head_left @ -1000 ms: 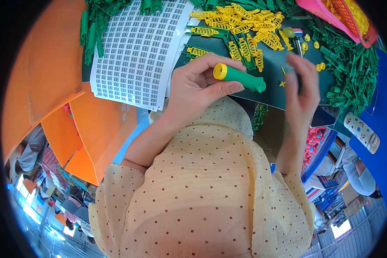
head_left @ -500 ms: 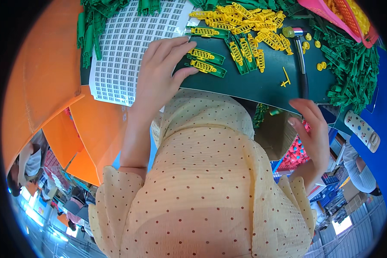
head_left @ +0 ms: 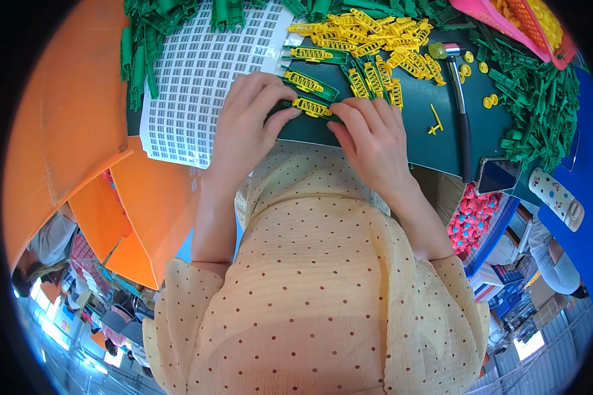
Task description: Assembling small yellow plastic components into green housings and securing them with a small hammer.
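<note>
My left hand [head_left: 249,117] pinches the left end of the nearest green plastic piece with a yellow slotted insert [head_left: 311,107], close to the table's front edge. At its right end, the curled fingers of my right hand [head_left: 374,135] close on the same piece and hide part of its green casing. Just beyond lies a second green piece with a yellow insert [head_left: 304,81], tilted down to the right. A third such piece [head_left: 313,54] rests farther back. More green-and-yellow pieces [head_left: 373,76] stand side by side beyond my right hand.
A sheet of small grey labels [head_left: 191,92] lies left of my hands. Loose yellow inserts [head_left: 389,33] are heaped at the back. To the right are a hammer [head_left: 463,108], a yellow pin-shaped part [head_left: 436,120], yellow caps [head_left: 487,101], a green parts pile [head_left: 540,112] and a phone [head_left: 497,176].
My right hand has come up and left from below the table edge onto the nearest piece. My left hand stays near its left end. The second piece has tilted slightly.
</note>
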The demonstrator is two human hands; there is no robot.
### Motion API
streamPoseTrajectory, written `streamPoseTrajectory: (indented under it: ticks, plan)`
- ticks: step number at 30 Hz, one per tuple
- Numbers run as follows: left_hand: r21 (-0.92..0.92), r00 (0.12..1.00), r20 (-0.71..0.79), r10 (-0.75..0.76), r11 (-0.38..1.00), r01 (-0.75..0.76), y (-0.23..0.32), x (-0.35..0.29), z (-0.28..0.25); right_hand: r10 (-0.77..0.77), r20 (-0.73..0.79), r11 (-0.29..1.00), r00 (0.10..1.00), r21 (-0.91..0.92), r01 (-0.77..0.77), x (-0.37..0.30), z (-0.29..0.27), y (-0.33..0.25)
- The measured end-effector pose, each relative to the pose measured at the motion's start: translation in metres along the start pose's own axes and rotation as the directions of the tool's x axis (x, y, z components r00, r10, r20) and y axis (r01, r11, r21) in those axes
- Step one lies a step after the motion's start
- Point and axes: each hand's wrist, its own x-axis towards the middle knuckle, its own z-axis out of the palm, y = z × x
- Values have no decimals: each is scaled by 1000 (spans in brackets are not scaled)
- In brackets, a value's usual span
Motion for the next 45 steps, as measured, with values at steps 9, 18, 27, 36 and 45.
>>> streamPoseTrajectory:
  ticks: [9,18,27,36,45]
  plan:
    - [-939,925,256,-280,156,307,38,2,7,221,2,815,975,550,-186,4,-37,-11]
    - [-953,951,176,-252,200,230,40,0,15,261,-291,965,921,70,-251,12,-92,75]
    - [-926,924,229,-306,224,304,46,2,14,113,-196,731,974,-647,-215,-12,-110,184]
    - [-920,921,286,-265,192,341,50,6,8,79,-167,739,983,-652,-170,-8,-124,183]
    - [-953,948,226,-225,149,263,56,10,13,476,-309,605,824,794,-52,6,-97,41]
